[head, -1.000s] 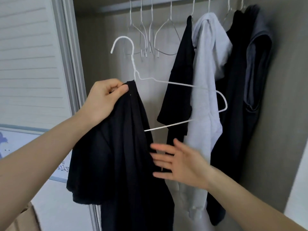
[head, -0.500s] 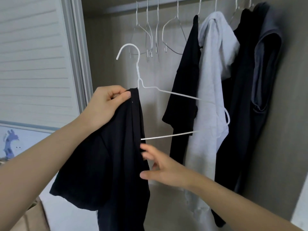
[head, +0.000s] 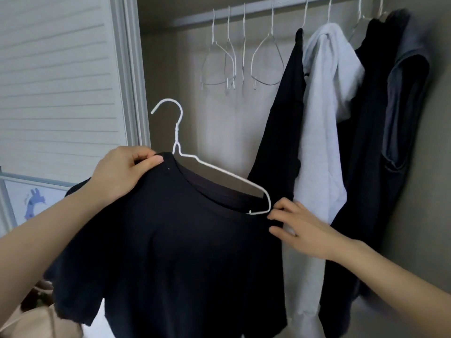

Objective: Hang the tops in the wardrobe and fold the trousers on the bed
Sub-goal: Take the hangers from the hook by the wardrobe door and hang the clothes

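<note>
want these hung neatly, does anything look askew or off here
The white wire hanger sits lopsided in the black t-shirt: its right end pokes out through the neck opening instead of sitting under the shoulder, by the right hand.
</note>
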{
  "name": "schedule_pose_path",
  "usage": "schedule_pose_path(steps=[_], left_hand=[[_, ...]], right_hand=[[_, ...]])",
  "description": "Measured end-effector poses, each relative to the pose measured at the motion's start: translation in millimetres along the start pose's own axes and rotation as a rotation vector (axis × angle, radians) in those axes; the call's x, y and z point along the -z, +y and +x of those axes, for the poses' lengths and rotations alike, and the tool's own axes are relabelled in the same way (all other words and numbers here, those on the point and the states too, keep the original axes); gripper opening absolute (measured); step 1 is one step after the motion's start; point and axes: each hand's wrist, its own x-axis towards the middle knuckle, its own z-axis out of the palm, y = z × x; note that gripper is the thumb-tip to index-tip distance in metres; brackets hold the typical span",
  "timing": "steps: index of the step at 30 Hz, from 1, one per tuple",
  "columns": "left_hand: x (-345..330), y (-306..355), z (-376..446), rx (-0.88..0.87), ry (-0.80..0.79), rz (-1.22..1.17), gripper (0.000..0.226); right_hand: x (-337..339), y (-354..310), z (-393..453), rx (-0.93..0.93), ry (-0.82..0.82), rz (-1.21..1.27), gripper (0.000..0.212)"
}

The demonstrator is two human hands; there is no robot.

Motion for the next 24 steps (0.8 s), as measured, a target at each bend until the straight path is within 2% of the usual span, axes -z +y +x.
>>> schedule_pose_path(steps=[5, 10, 14, 17, 20, 21, 22, 24], left_hand=[[-12.4, 15.4, -3.9, -0.038, -0.055, 0.067, 0.021], [-39.7, 46.4, -3.0, -0.185, -0.088, 0.100, 0.023], [-29.1, 31.0, 4.6, -0.128, -0.049, 0.095, 0.026], [-19.5, 10.7, 9.6, -0.028, 0.045, 0.031, 0.034], [-23.5, 7.6, 14.7, 0.023, 0.128, -0.077, 0.036], [-24.6, 8.7, 16.6, 0.032, 0.139, -0.119, 0.037], [-24.8, 9.0, 18.1, 0.039, 0.147, -0.153, 0.037], [-22.6, 6.4, 22.3, 0.044, 0.158, -0.202, 0.037]], right_hand=[[24.0, -11.1, 13.0, -0.012, 0.114, 0.232, 0.011], [29.8, -44.0, 35.0, -0.035, 0.268, 0.480, 0.016], [52.8, -32.2, 31.1, -0.140, 0.442, 0.651, 0.018], [72.1, -15.6, 20.2, -0.158, 0.429, 0.602, 0.026], [83.7, -13.4, 17.9, -0.130, 0.453, 0.432, 0.051], [87.8, -12.7, 18.4, -0.158, 0.468, 0.404, 0.053], [92.6, -12.9, 18.3, -0.201, 0.484, 0.384, 0.046], [102.9, -9.7, 17.7, -0.309, 0.444, 0.311, 0.014]])
